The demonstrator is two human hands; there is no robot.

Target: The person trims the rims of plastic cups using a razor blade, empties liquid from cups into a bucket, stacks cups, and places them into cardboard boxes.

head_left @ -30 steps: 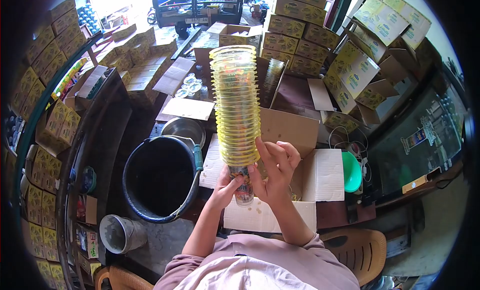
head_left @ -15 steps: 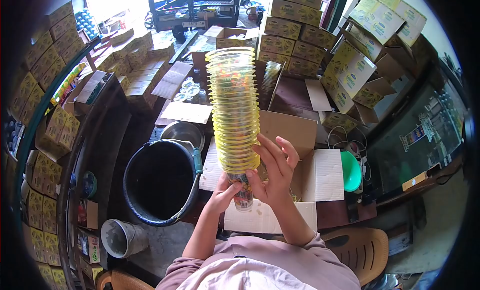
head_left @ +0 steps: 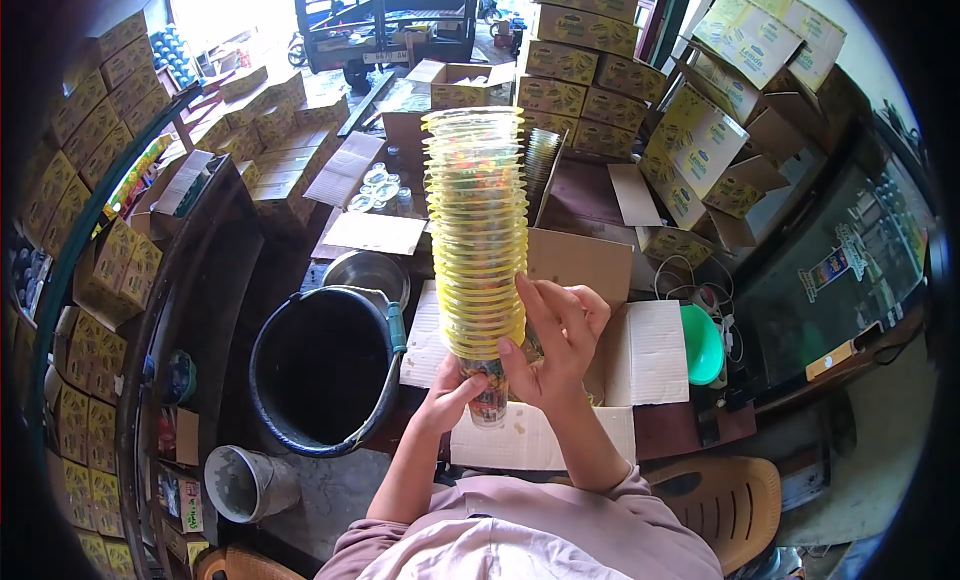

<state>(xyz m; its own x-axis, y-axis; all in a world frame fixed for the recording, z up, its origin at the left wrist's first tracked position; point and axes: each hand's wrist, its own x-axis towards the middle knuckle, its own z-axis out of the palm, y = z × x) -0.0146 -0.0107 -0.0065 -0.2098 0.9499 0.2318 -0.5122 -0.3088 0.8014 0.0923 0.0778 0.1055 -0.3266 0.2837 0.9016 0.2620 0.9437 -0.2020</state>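
Note:
A tall stack of nested clear plastic cups (head_left: 477,240) with yellow rims and a printed pattern stands nearly upright in front of me. My left hand (head_left: 447,398) is closed round the bottom cup, its thumb across the front. On the right side of the stack, my right hand (head_left: 560,348) has its thumb and index finger against the lower rims, while its other fingers are bent outward. Behind and below the cups is an open cardboard box (head_left: 655,352), its inside partly hidden by my right hand and the stack.
A large black bucket (head_left: 262,380) stands left of the cups, with a metal bowl (head_left: 372,270) behind it. A grey pail (head_left: 250,483) sits lower left, and a green bowl (head_left: 703,345) lies right of the box. Stacked cartons (head_left: 585,60) fill the back.
The stack has shifted slightly right and its top has lowered a little. Both hands still touch it, and the right hand's outer fingers have bent more.

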